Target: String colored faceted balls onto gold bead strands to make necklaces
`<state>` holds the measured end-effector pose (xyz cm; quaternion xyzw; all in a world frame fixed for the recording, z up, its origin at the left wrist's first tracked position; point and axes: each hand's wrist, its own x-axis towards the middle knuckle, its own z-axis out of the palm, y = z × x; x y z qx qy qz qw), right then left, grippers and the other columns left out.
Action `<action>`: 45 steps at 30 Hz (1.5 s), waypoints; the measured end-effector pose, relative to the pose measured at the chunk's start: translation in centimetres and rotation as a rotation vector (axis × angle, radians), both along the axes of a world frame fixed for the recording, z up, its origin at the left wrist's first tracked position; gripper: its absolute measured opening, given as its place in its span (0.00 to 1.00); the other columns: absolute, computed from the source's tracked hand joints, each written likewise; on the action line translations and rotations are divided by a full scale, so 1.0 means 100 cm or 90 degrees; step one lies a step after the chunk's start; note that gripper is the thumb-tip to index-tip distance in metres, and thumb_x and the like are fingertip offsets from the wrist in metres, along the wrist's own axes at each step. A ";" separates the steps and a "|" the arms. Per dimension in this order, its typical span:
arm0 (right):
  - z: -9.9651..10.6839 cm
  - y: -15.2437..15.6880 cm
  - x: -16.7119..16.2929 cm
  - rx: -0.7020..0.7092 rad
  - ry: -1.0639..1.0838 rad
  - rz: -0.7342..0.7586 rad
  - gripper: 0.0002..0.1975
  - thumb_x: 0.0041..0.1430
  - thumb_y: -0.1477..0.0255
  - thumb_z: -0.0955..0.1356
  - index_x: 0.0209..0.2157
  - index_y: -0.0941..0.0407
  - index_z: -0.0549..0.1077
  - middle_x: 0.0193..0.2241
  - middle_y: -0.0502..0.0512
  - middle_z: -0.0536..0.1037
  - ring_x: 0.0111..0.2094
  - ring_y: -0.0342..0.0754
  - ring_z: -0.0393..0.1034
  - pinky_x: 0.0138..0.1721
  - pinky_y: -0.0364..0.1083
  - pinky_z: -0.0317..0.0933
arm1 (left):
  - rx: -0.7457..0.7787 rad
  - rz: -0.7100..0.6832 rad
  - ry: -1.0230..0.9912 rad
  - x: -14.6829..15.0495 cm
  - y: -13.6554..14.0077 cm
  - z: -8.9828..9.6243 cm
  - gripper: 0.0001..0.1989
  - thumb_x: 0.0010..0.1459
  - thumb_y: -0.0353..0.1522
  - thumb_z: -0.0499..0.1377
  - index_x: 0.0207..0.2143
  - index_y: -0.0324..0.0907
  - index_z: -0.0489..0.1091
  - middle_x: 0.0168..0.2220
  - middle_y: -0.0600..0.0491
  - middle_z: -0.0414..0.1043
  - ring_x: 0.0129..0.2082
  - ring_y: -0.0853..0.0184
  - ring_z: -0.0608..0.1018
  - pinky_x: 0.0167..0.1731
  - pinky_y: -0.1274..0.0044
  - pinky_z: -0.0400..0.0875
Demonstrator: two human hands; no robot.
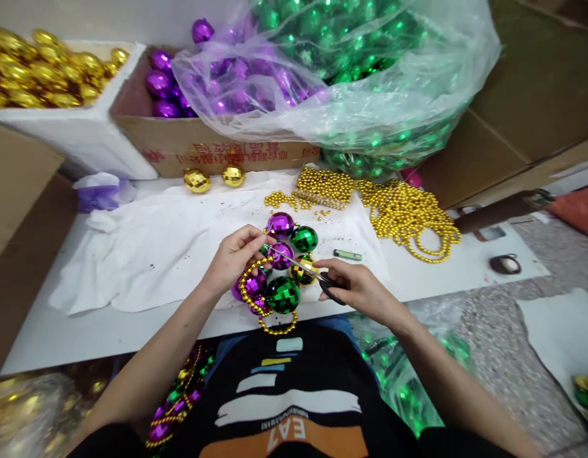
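My left hand [240, 254] is closed in a pinch on a thin pale thread, hard to make out, above a cluster of shiny baubles. From under its fingers a gold bead string [246, 289] curves down toward the table edge. My right hand [353, 286] grips black-handled scissors [332, 287], whose blades point left to my left fingertips. Around and below the blades lie a purple bauble [280, 224], a green bauble [304, 238], a gold bauble [300, 270] and a larger green bauble [283, 296]. More purple baubles are partly hidden behind the beads.
Gold bead strings [408, 213] lie heaped at right beside a clear tray [325, 186] of beads. A green lighter-like stick [348, 255] rests on the white cloth [145, 254]. Behind stand a cardboard box [217, 143] of purple baubles and a plastic bag [393, 102] of green ones.
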<state>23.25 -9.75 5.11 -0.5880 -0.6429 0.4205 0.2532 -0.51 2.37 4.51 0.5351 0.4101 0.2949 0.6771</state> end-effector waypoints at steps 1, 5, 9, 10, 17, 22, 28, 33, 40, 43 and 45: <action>-0.002 -0.006 0.003 -0.021 0.029 -0.019 0.19 0.60 0.70 0.68 0.53 0.54 0.72 0.24 0.46 0.73 0.26 0.43 0.69 0.28 0.41 0.58 | -0.005 -0.009 0.000 0.003 0.000 0.000 0.16 0.57 0.44 0.62 0.34 0.40 0.65 0.45 0.48 0.78 0.23 0.72 0.79 0.14 0.84 0.67; -0.003 -0.017 0.006 -0.017 -0.021 -0.035 0.14 0.59 0.70 0.68 0.48 0.53 0.73 0.29 0.47 0.76 0.30 0.43 0.70 0.31 0.41 0.59 | 0.021 -0.054 0.016 0.017 -0.002 0.001 0.14 0.60 0.43 0.59 0.35 0.41 0.66 0.41 0.49 0.78 0.25 0.72 0.78 0.15 0.84 0.67; 0.006 -0.010 0.002 0.031 -0.146 -0.013 0.15 0.59 0.67 0.69 0.48 0.52 0.72 0.34 0.50 0.78 0.31 0.45 0.70 0.34 0.43 0.60 | 0.172 -0.075 0.104 0.018 0.002 0.005 0.11 0.63 0.40 0.56 0.35 0.42 0.67 0.36 0.52 0.77 0.27 0.73 0.76 0.25 0.80 0.70; 0.008 -0.007 0.001 0.044 -0.163 0.000 0.14 0.60 0.67 0.69 0.48 0.53 0.72 0.35 0.51 0.79 0.32 0.45 0.70 0.34 0.43 0.60 | 0.229 -0.079 0.138 0.017 0.004 0.007 0.11 0.64 0.40 0.55 0.36 0.42 0.69 0.35 0.53 0.77 0.27 0.73 0.75 0.28 0.79 0.70; 0.010 0.000 -0.004 0.093 -0.236 0.059 0.15 0.62 0.69 0.68 0.50 0.54 0.70 0.41 0.54 0.79 0.35 0.46 0.71 0.37 0.44 0.60 | 0.427 -0.103 0.195 0.012 0.009 0.016 0.11 0.66 0.38 0.53 0.37 0.42 0.72 0.39 0.52 0.75 0.37 0.69 0.74 0.39 0.75 0.66; 0.014 0.002 -0.004 0.100 -0.239 0.064 0.15 0.62 0.68 0.68 0.50 0.53 0.70 0.41 0.53 0.79 0.36 0.46 0.71 0.37 0.44 0.60 | 0.437 -0.115 0.174 0.017 0.009 0.015 0.11 0.67 0.39 0.53 0.35 0.43 0.70 0.41 0.51 0.74 0.39 0.68 0.74 0.40 0.74 0.66; 0.013 0.005 -0.004 0.085 -0.254 0.063 0.14 0.61 0.68 0.69 0.49 0.53 0.72 0.38 0.52 0.80 0.34 0.46 0.72 0.35 0.43 0.58 | 0.490 -0.086 0.208 0.022 0.006 0.015 0.10 0.66 0.37 0.53 0.34 0.43 0.69 0.45 0.50 0.74 0.46 0.65 0.73 0.49 0.70 0.66; 0.008 -0.001 -0.006 0.081 -0.177 0.016 0.12 0.61 0.68 0.69 0.46 0.53 0.74 0.39 0.52 0.81 0.37 0.47 0.74 0.37 0.44 0.59 | 0.520 -0.042 0.229 0.017 0.009 0.022 0.08 0.65 0.34 0.54 0.32 0.43 0.69 0.50 0.51 0.72 0.52 0.63 0.72 0.56 0.65 0.63; -0.027 -0.018 0.047 0.037 0.078 -0.289 0.21 0.58 0.61 0.68 0.50 0.57 0.72 0.26 0.48 0.74 0.26 0.43 0.68 0.29 0.43 0.62 | 0.589 -0.020 0.169 0.043 -0.030 0.050 0.05 0.65 0.31 0.55 0.35 0.44 0.70 0.47 0.51 0.73 0.50 0.63 0.74 0.54 0.66 0.68; -0.049 -0.031 0.094 0.067 -0.007 -0.417 0.24 0.55 0.59 0.69 0.49 0.58 0.74 0.32 0.52 0.77 0.31 0.46 0.71 0.33 0.45 0.65 | 0.704 -0.313 0.126 0.067 -0.067 0.056 0.11 0.64 0.29 0.54 0.46 0.47 0.71 0.54 0.49 0.72 0.55 0.60 0.73 0.55 0.64 0.69; -0.061 -0.041 0.121 0.078 -0.170 -0.434 0.21 0.55 0.60 0.69 0.47 0.56 0.77 0.35 0.54 0.78 0.36 0.48 0.72 0.37 0.46 0.65 | 0.744 -0.461 0.130 0.071 -0.081 0.054 0.16 0.65 0.30 0.54 0.54 0.48 0.69 0.56 0.49 0.71 0.57 0.59 0.72 0.56 0.64 0.68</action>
